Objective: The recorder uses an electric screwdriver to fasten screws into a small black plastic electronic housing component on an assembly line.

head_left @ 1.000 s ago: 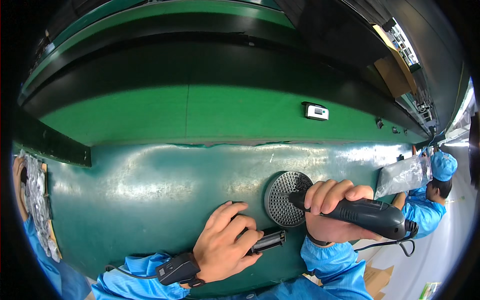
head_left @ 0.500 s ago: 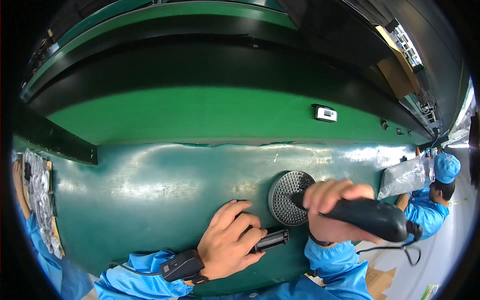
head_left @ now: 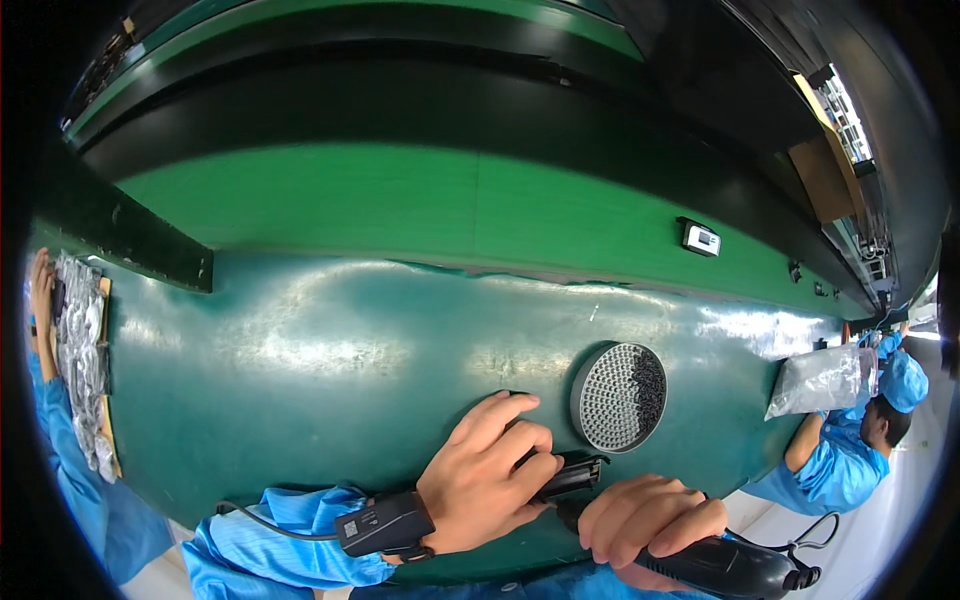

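My left hand (head_left: pixel 490 480) is curled around a black, elongated plastic part (head_left: pixel 572 478) on the green bench, its open end sticking out past my fingertips. My right hand (head_left: pixel 648 522) grips a black corded electric screwdriver (head_left: pixel 738 568), tilted with its front end toward that part. Whether its tip touches the part cannot be made out. Just beyond both hands sits a round grey dish (head_left: pixel 612 395) full of small holes, with many tiny dark screws (head_left: pixel 650 388) filling its right side.
Clear plastic bags (head_left: pixel 815 382) lie at the bench's right, beside a co-worker in blue (head_left: pixel 835 465). Wrapped items (head_left: pixel 80 350) line the left edge, near another person's hand (head_left: pixel 42 290). A small white device (head_left: pixel 701 239) is on the green back panel; a dark post (head_left: pixel 150 235) stands left.
My right hand has brought the screwdriver from over the dish down and nearer, to the end of the black part. My left hand keeps its hold. The whole view has shifted slightly.
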`<control>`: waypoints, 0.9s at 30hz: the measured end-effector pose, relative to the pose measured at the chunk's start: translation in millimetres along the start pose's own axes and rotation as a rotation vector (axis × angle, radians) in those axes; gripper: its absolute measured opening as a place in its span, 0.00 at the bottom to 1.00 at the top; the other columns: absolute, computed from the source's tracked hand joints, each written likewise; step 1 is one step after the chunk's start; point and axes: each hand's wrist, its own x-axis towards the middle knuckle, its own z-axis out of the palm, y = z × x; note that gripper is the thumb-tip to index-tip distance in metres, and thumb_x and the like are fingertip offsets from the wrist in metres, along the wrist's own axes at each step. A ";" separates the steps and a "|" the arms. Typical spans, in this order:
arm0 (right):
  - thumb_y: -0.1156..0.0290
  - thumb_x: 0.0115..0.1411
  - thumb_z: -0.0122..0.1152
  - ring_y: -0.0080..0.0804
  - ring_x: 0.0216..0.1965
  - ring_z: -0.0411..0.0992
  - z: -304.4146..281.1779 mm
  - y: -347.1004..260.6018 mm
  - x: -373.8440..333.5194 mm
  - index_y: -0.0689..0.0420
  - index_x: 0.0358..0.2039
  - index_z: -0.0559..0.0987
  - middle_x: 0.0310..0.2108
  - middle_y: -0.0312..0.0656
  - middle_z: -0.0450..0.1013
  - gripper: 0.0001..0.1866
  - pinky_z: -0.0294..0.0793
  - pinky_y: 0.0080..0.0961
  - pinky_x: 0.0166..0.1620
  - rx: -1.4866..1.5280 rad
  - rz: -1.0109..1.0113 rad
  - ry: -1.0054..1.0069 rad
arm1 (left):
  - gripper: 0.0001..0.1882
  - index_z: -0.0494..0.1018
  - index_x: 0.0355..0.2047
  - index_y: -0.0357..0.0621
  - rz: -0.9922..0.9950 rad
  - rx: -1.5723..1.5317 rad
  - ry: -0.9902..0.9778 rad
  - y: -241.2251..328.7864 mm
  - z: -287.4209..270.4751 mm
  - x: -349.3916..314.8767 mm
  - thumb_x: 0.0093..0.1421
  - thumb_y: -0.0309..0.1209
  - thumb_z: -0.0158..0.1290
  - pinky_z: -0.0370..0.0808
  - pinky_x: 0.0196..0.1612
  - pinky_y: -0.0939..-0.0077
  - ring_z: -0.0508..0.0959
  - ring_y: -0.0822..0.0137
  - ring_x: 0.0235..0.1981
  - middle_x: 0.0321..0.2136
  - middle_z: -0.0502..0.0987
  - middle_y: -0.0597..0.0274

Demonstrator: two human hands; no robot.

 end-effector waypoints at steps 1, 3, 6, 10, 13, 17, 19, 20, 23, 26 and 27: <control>0.64 0.71 0.60 0.45 0.25 0.76 -2.6 -1.5 -3.3 0.61 0.45 0.70 0.31 0.52 0.77 0.14 0.80 0.45 0.28 -0.007 0.052 0.003 | 0.25 0.81 0.39 0.48 0.000 -0.001 0.001 0.7 -0.2 0.3 0.37 0.32 0.74 0.70 0.65 0.41 0.68 0.51 0.64 0.44 0.73 0.66; 0.71 0.69 0.60 0.45 0.24 0.76 -11.3 -2.8 3.0 0.62 0.44 0.70 0.30 0.52 0.77 0.11 0.81 0.46 0.29 0.018 0.065 -0.060 | 0.25 0.81 0.39 0.48 0.002 0.001 0.002 1.4 -0.5 0.3 0.37 0.32 0.74 0.71 0.65 0.41 0.68 0.51 0.64 0.45 0.73 0.66; 0.80 0.65 0.63 0.46 0.23 0.76 -11.0 -3.1 4.2 0.63 0.43 0.70 0.29 0.52 0.76 0.11 0.81 0.46 0.29 0.047 0.091 -0.103 | 0.25 0.81 0.39 0.47 0.011 0.005 0.002 0.7 0.2 -0.7 0.36 0.32 0.74 0.71 0.65 0.41 0.67 0.51 0.64 0.45 0.72 0.65; 0.84 0.61 0.66 0.45 0.23 0.76 1.2 -0.4 -9.5 0.62 0.43 0.70 0.27 0.51 0.76 0.14 0.80 0.45 0.29 0.013 0.078 0.049 | 0.25 0.81 0.39 0.47 0.007 0.008 0.000 1.6 -0.1 -0.4 0.37 0.33 0.74 0.71 0.65 0.42 0.67 0.51 0.64 0.45 0.72 0.65; 0.52 0.73 0.55 0.40 0.16 0.73 15.3 2.5 -4.2 0.60 0.40 0.69 0.19 0.48 0.73 0.21 0.77 0.39 0.20 -0.087 0.057 0.168 | 0.24 0.81 0.39 0.47 0.013 0.014 0.004 1.6 -0.1 -0.6 0.38 0.32 0.74 0.71 0.65 0.42 0.68 0.51 0.64 0.45 0.73 0.65; 0.52 0.73 0.55 0.40 0.16 0.73 15.1 4.8 -4.7 0.61 0.40 0.69 0.20 0.48 0.73 0.21 0.77 0.40 0.20 -0.086 0.039 0.184 | 0.24 0.81 0.38 0.47 0.012 0.016 0.013 1.3 -0.2 -0.6 0.38 0.32 0.73 0.71 0.65 0.42 0.68 0.51 0.64 0.45 0.73 0.65; 0.83 0.62 0.66 0.44 0.23 0.76 8.6 3.7 -7.2 0.61 0.42 0.71 0.26 0.50 0.76 0.13 0.81 0.44 0.28 -0.010 0.058 0.090 | 0.23 0.81 0.38 0.47 0.009 0.019 0.014 2.2 -1.6 -1.1 0.39 0.32 0.73 0.71 0.65 0.42 0.68 0.51 0.64 0.45 0.73 0.65; 0.83 0.62 0.66 0.44 0.23 0.76 11.7 3.8 -6.2 0.61 0.42 0.71 0.26 0.50 0.76 0.13 0.81 0.44 0.28 -0.007 0.058 0.089 | 0.24 0.81 0.39 0.47 0.007 0.019 0.011 2.9 -2.4 -1.3 0.38 0.32 0.73 0.71 0.65 0.42 0.68 0.51 0.64 0.45 0.73 0.65; 0.53 0.73 0.56 0.41 0.17 0.74 21.4 3.7 2.4 0.60 0.40 0.69 0.21 0.49 0.73 0.20 0.78 0.40 0.21 -0.084 0.011 0.143 | 0.24 0.81 0.39 0.47 0.010 0.010 0.007 1.6 -1.5 -0.4 0.38 0.32 0.73 0.71 0.65 0.42 0.68 0.51 0.64 0.45 0.73 0.65; 0.54 0.72 0.57 0.41 0.18 0.74 17.2 1.3 -0.3 0.60 0.41 0.69 0.21 0.49 0.73 0.20 0.78 0.40 0.21 -0.124 0.019 0.128 | 0.25 0.81 0.39 0.47 0.014 0.009 0.003 2.7 -1.7 -0.1 0.37 0.32 0.74 0.71 0.65 0.42 0.67 0.51 0.64 0.45 0.73 0.65; 0.68 0.67 0.61 0.43 0.20 0.75 11.5 1.2 -4.8 0.61 0.42 0.70 0.24 0.49 0.75 0.12 0.79 0.42 0.25 -0.059 0.049 0.101 | 0.25 0.81 0.39 0.47 0.012 0.008 -0.001 2.6 -2.1 -0.2 0.37 0.32 0.74 0.71 0.65 0.42 0.67 0.50 0.64 0.45 0.73 0.65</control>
